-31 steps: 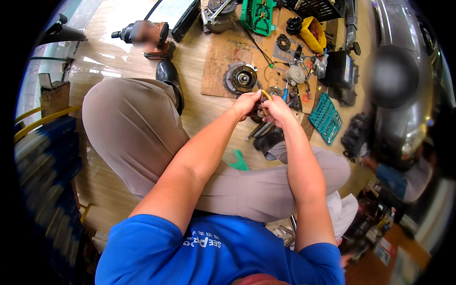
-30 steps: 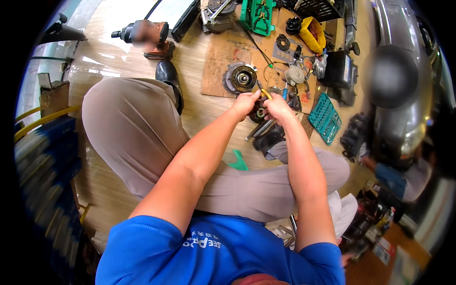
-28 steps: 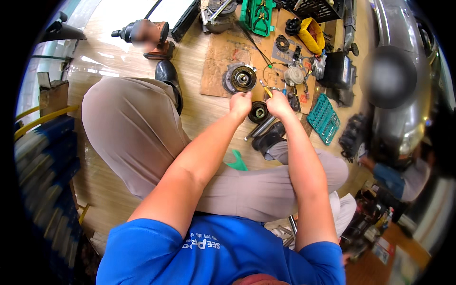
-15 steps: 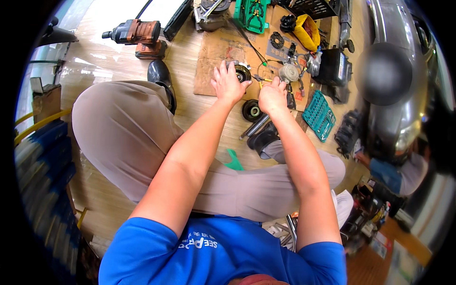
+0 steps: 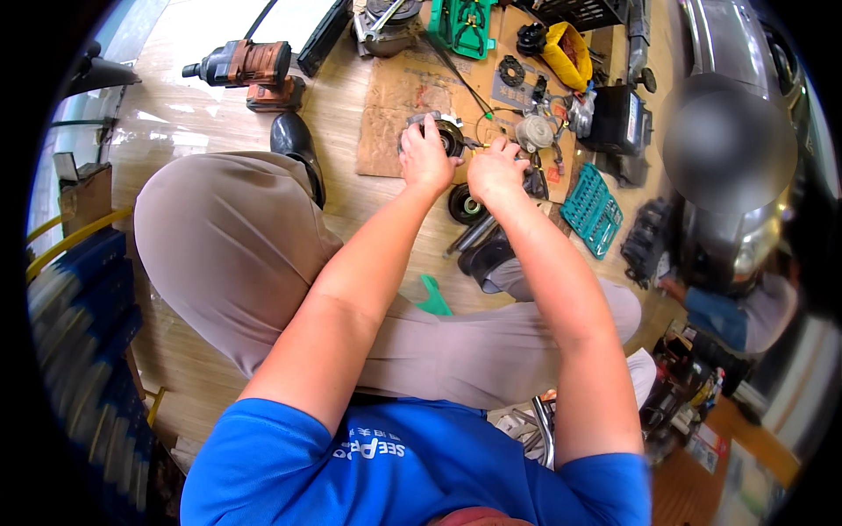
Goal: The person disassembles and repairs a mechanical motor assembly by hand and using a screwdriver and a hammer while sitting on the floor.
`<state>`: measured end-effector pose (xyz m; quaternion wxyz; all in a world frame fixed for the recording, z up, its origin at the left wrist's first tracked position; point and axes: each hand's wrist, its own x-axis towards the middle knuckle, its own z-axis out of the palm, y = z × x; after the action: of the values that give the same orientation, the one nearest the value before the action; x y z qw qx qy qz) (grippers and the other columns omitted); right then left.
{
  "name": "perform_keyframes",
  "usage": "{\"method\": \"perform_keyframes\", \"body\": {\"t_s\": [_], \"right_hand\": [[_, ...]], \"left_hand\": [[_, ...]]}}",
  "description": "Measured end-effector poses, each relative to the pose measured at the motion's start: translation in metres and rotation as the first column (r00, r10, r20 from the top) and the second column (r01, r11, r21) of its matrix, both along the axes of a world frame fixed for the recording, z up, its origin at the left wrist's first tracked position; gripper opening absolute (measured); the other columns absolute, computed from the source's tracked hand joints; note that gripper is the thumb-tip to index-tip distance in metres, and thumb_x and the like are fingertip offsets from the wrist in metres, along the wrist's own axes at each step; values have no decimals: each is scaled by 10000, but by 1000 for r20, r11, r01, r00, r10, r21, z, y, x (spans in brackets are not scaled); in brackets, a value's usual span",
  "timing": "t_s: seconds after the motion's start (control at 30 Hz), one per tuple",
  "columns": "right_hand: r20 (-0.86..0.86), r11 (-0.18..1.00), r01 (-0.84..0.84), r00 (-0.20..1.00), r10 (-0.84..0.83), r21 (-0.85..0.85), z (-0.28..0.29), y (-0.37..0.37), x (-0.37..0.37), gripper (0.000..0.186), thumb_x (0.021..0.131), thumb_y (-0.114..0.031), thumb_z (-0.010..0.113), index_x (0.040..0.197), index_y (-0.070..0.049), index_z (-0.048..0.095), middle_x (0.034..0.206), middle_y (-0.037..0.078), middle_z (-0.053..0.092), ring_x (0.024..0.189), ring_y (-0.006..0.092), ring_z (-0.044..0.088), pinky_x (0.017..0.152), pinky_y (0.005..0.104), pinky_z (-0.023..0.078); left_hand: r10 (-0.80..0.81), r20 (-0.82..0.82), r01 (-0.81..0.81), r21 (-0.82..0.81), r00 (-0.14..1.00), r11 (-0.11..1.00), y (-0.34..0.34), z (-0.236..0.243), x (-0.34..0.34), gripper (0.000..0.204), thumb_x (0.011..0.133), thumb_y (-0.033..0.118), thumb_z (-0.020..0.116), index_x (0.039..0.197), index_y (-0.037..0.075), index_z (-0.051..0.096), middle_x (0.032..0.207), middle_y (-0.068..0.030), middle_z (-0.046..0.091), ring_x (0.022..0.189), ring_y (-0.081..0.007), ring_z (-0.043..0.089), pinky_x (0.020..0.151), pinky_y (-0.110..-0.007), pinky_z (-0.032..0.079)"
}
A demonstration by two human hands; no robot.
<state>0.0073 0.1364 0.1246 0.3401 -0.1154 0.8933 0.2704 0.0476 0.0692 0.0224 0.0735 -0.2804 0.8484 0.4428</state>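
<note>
Here we are with the left hand [image 5: 425, 162] over the dark, round metal part [image 5: 452, 138], thumb by its near rim, the other fingers spread along its left side; whether they grip it or merely steady it, we can't tell. Just right of it hangs the right hand [image 5: 496, 173], fingers half spread and curled down, and anything beneath them is hidden from us. We'd call this partway: the pieces lie apart, none being joined that we can see, and how much is left we can't judge. Nearer us than the fingers, a second ring-shaped part [image 5: 458, 207], black with a paler centre. Beyond the right fingers, a dull silvery drum [image 5: 535, 133], smoothly rounded. Around the left fingers, creased brown cardboard [image 5: 386, 105], stained and scuffed. Farther right, a teal moulded case [image 5: 591, 210].
</note>
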Motion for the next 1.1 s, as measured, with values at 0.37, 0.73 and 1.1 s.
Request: {"method": "perform_keyframes", "body": {"t_s": [0.37,0.73,1.1], "right_hand": [[44,987,-138,990,134,80,9,-20,-16,510,864,-330,640,1283,-39,627,1437,255,408,1326,475,369,1006,657,357],[3,988,-91,996,91,124,-16,-10,-3,443,980,-334,478,1266,-35,638,1345,216,516,1207,407,504,913,552,410],[-21,964,187,981,-194,-189,-9,26,-1,396,883,-206,603,1233,-26,645,1279,203,563,1156,372,545,926,554,443]], "left_hand": [[38,-38,-40,-46,999,998,2,-7,1,1010,647,216,879,1480,104,317,1403,-188,393,1313,-381,371,1060,-502,377],[17,-22,-17,-2,1000,1000,-2,-1,1,995,656,191,874,1476,97,317,1420,-194,382,1337,-381,353,1081,-488,360],[30,-108,-30,2,994,1000,1,-10,4,1055,609,237,915,1464,79,317,1430,-201,377,1337,-392,343,1110,-469,336]]}}
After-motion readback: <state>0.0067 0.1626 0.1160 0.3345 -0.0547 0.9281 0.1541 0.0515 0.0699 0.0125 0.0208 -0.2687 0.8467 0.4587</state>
